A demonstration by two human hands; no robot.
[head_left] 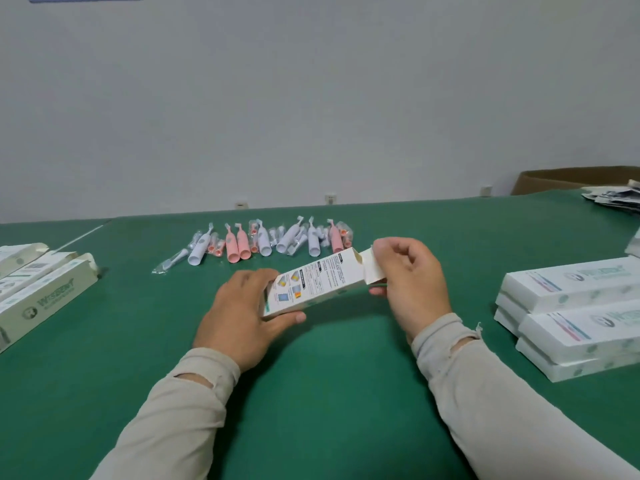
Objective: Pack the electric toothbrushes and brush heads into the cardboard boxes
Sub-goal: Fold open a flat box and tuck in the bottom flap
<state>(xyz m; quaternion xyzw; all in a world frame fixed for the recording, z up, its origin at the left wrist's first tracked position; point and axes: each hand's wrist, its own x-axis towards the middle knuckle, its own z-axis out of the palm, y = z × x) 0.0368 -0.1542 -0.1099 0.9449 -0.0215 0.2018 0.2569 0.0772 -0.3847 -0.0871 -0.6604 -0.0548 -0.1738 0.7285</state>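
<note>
A white printed cardboard box [318,282] is held tilted above the green table [311,393]. My left hand [242,313] grips its lower end. My right hand [408,282] pinches the open end flap [372,268] at its upper end. Beyond the box lies a row of pink and white electric toothbrushes [263,242] mixed with bagged brush heads [171,261]. What is inside the box cannot be seen.
Several boxes with open flaps [41,289] lie at the left edge. A stack of closed white boxes [575,317] sits on the right. A brown carton [568,180] and a pile of leaflets [616,199] are at the far right.
</note>
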